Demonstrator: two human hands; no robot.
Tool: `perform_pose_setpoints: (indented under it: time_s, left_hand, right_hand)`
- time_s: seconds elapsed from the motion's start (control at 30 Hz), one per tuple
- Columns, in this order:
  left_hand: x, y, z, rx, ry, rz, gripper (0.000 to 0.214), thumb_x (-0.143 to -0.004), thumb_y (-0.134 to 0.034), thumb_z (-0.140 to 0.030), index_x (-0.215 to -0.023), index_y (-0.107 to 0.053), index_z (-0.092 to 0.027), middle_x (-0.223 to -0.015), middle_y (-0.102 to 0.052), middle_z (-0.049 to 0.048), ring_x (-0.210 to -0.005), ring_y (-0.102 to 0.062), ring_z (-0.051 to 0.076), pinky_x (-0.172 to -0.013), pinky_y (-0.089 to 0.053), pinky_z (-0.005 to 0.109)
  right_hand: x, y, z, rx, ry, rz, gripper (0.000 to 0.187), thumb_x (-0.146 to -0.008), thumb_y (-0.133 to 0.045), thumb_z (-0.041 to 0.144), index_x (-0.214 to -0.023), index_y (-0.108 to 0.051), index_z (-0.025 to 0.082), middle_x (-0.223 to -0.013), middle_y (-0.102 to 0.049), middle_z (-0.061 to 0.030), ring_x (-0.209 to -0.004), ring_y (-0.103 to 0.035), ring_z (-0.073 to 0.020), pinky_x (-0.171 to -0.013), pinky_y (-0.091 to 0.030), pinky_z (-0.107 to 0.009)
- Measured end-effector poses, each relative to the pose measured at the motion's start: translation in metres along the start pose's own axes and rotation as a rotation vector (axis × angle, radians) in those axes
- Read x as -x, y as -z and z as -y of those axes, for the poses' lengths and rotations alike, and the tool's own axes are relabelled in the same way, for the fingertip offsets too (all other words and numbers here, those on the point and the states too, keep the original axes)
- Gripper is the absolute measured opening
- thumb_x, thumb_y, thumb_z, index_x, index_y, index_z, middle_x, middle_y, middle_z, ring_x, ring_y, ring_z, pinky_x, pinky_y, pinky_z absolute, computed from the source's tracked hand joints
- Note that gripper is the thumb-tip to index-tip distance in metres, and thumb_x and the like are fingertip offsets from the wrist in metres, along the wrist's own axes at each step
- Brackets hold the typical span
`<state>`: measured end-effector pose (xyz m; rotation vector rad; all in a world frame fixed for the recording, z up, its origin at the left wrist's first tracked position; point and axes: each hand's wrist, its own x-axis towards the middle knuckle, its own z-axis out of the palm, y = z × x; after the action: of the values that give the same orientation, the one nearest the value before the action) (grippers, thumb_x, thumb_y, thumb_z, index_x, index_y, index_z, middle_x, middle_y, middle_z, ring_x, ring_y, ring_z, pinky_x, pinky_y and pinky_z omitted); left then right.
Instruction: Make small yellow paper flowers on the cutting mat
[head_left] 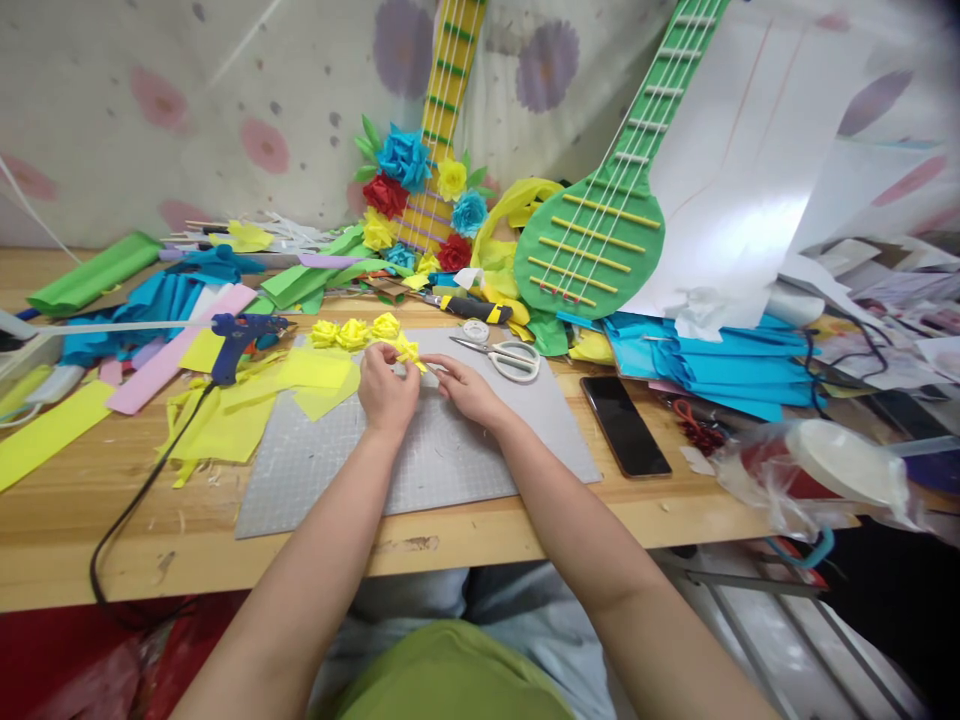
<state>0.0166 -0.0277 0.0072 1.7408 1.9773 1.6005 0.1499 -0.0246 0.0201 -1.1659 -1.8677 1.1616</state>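
Note:
My left hand (388,388) is closed on a small yellow paper flower (407,350), held above the grey cutting mat (322,490). The fingertips of my right hand (466,388) are pinched at the flower's lower right side, touching it or very near. Just behind my left hand sits a row of finished-looking yellow paper roses (352,333). White-handled scissors (514,360) lie on the mat right of my hands, beside a small roll of clear tape (475,330). Yellow crepe paper pieces (319,367) overlap the mat's left edge.
A blue glue gun (238,345) with a black cord stands at the left. Behind the mat lean a green paper-covered instrument (592,245) and a yellow one (450,90) with paper flowers. A phone (625,425) and blue crepe paper (705,360) lie right.

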Motion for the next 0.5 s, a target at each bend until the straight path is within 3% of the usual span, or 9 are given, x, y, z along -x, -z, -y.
perform_pose_setpoints:
  time_s: [0.1,0.27,0.4,0.5]
  left_hand:
    - [0.0003,0.0004,-0.0006,0.0,-0.012,0.014,0.026,-0.067,-0.052,-0.021,-0.09,-0.04,-0.02,-0.088,-0.056,0.0056,-0.086,-0.054,0.02,-0.077,-0.042,0.034]
    - [0.0003,-0.0005,0.0008,-0.026,0.007,0.029,0.03,-0.065,-0.054,-0.021,-0.091,-0.04,-0.021,-0.081,-0.056,0.0032,-0.081,-0.056,0.02,-0.073,-0.043,0.033]
    - [0.0008,-0.0011,0.0005,-0.031,0.018,0.038,0.031,-0.065,-0.054,-0.021,-0.092,-0.039,-0.021,-0.079,-0.056,0.0028,-0.078,-0.056,0.02,-0.072,-0.042,0.033]
    - [0.0017,-0.0012,-0.0009,-0.032,0.035,0.057,0.032,-0.064,-0.055,-0.02,-0.092,-0.039,-0.022,-0.078,-0.056,0.0026,-0.078,-0.056,0.021,-0.07,-0.042,0.033]
  right_hand:
    - [0.0004,0.0009,0.0006,-0.068,-0.026,0.027,0.043,-0.082,-0.031,0.019,-0.122,-0.045,0.021,-0.053,-0.04,0.0058,-0.049,-0.036,-0.0075,-0.05,-0.033,-0.017]
    - [0.0001,-0.0006,-0.0005,-0.1,-0.029,0.078,0.042,-0.083,-0.03,0.019,-0.122,-0.045,0.02,-0.051,-0.04,0.0064,-0.046,-0.035,-0.0067,-0.048,-0.031,-0.017]
    - [-0.0008,-0.0007,-0.0043,0.011,-0.012,0.063,0.042,-0.084,-0.029,0.02,-0.124,-0.043,0.021,-0.054,-0.046,0.0059,-0.05,-0.04,-0.0071,-0.053,-0.034,-0.017]
    - [0.0002,0.0001,-0.0034,0.191,0.041,-0.001,0.04,-0.084,-0.03,0.017,-0.12,-0.047,0.023,-0.068,-0.056,0.0027,-0.065,-0.05,-0.0089,-0.064,-0.039,-0.02]
